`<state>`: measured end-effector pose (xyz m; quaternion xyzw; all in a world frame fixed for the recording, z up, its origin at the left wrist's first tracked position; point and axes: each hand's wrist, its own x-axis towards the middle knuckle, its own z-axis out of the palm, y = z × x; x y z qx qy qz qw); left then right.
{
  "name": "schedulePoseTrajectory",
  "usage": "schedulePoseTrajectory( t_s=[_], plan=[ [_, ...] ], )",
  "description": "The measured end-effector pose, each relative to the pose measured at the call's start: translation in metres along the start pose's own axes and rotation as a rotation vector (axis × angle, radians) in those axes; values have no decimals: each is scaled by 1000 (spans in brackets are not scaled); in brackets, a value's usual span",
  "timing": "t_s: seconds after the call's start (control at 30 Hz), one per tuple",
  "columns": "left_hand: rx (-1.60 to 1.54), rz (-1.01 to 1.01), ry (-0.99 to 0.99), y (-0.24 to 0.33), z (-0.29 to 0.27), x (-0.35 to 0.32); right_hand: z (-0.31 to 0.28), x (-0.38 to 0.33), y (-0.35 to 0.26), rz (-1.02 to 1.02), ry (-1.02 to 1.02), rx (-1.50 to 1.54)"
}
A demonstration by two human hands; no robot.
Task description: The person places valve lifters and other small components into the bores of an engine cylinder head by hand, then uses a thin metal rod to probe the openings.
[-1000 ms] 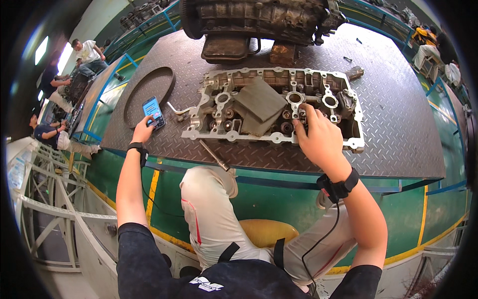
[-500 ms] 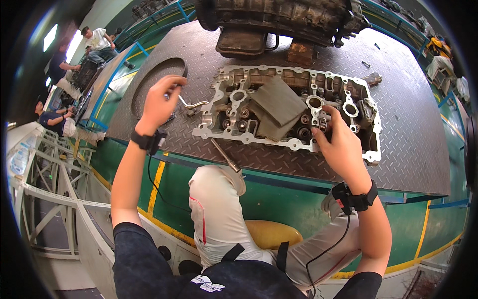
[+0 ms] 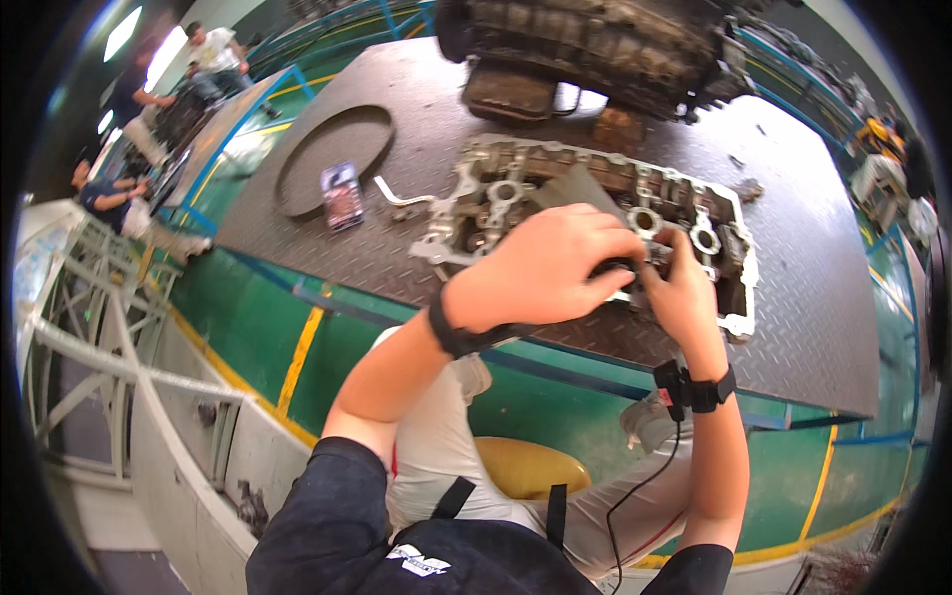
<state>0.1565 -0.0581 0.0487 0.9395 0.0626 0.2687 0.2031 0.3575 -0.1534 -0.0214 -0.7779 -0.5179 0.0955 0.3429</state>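
Observation:
A silver cylinder head [image 3: 729, 322] lies on the steel-plate table in front of me. My left hand [image 3: 545, 266] reaches across its near left part, thumb and fingers curled around a small dark thing [image 3: 617, 265] too covered to name. Right beside it, my right hand [image 3: 682, 290] is closed, thumb and index finger pinching at the head just below a round bore [image 3: 645, 222]; what they grip is hidden. Behind my left hand a grey-green abrasive pad [image 3: 585, 190] rests on the head, partly covered.
A black belt loop [image 3: 288, 188] and a small flat phone-like thing [image 3: 342, 196] lie at the left. A bent silver rod [image 3: 402, 198] touches the head's left end. A large dirty engine unit [image 3: 595, 55] stands behind on a wooden block [image 3: 620, 129]. Other people are at far left and right.
My left hand has swung right, from above the phone-like thing to beside my right hand over the head. My right hand stays at the same bore. The view has shifted slightly.

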Motion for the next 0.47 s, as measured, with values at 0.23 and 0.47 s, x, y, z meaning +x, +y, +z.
schedulePoseTrajectory(
  t_s=[0.23,0.47],
  plan=[
    [140,-88,257,-16,43,-11,12,-5,-9,-50,104,-38],
    [239,-93,367,-22,66,-22,20,3,12,-175,210,1]
  ],
)
